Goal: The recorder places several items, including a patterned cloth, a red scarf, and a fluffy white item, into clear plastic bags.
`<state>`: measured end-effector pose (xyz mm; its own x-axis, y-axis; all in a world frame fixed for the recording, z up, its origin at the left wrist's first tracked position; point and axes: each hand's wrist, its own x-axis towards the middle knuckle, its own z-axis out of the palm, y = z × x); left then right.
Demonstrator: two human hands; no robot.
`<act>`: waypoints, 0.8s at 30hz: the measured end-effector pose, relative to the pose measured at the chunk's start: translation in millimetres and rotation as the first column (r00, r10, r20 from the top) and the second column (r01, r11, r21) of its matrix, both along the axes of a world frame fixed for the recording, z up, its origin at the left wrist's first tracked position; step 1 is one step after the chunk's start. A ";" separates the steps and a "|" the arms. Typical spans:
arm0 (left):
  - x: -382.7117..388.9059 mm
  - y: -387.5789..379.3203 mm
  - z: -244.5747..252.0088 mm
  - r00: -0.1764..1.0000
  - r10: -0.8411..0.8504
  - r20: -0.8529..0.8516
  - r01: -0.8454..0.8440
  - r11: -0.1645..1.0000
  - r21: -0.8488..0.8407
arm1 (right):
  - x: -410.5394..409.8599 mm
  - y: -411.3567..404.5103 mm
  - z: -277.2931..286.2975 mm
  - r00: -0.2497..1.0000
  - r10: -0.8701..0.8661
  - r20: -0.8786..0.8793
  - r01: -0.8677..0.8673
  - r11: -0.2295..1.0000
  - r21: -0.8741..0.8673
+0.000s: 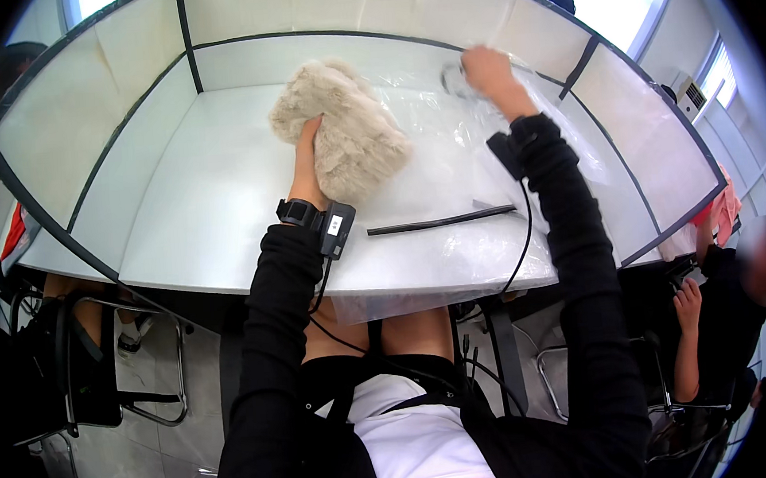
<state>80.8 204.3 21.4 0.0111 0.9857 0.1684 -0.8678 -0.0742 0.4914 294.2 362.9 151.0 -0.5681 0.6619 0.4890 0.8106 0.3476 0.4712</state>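
Observation:
A pale beige piece of fluffy fur fabric (348, 128), perhaps folded or a bag, is gripped at its left side by my left hand (310, 144), whose fingers are partly hidden in the pile. To its right, my right hand (491, 71) is closed on the upper part of a clear plastic sheet or bag (462, 127); the hand is blurred. The plastic spreads over the right half of the white table, and some hangs at the front edge. A thin black strip (441, 220) lies below the fur piece, nearer the front edge.
The white table (175, 220) is enclosed at the back and sides by translucent panels (353, 4) with black edging. Black cables run from the devices on both my wrists. Other people sit at the left and right; a chair (124, 350) stands at the left.

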 end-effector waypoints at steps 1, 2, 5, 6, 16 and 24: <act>0.1 -3.5 4.3 1.000 -0.003 0.013 0.003 1.000 0.012 | -3.3 6.0 15.7 0.980 0.163 -0.119 -0.145 0.979 0.146; -0.7 -7.1 5.0 1.000 -0.006 0.026 0.006 1.000 0.023 | -7.6 6.8 39.0 0.924 0.333 -0.190 -0.252 0.901 0.353; -8.5 -9.6 0.9 0.999 0.054 0.003 -0.054 0.998 0.030 | -7.1 -30.8 99.2 0.866 0.397 -0.303 -0.166 0.801 0.576; -8.1 -8.6 0.7 0.996 0.085 -0.004 -0.084 0.996 0.034 | -3.5 -40.8 116.6 0.832 0.432 -0.349 -0.099 0.733 0.673; -21.2 -7.2 -2.0 0.972 0.216 0.094 -0.228 0.964 0.139 | 59.6 -66.5 45.3 0.741 -0.027 -0.671 0.272 0.926 0.263; -27.6 4.2 -5.6 0.944 0.299 0.141 -0.325 0.918 0.228 | 21.7 -158.8 -52.2 0.842 0.437 -0.316 -0.429 0.187 -0.884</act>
<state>53.2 208.6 15.8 -0.3205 0.8637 0.3889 -0.8249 -0.4563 0.3336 315.9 204.2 98.8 -0.9222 0.3061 -0.2363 0.3796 0.8337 -0.4010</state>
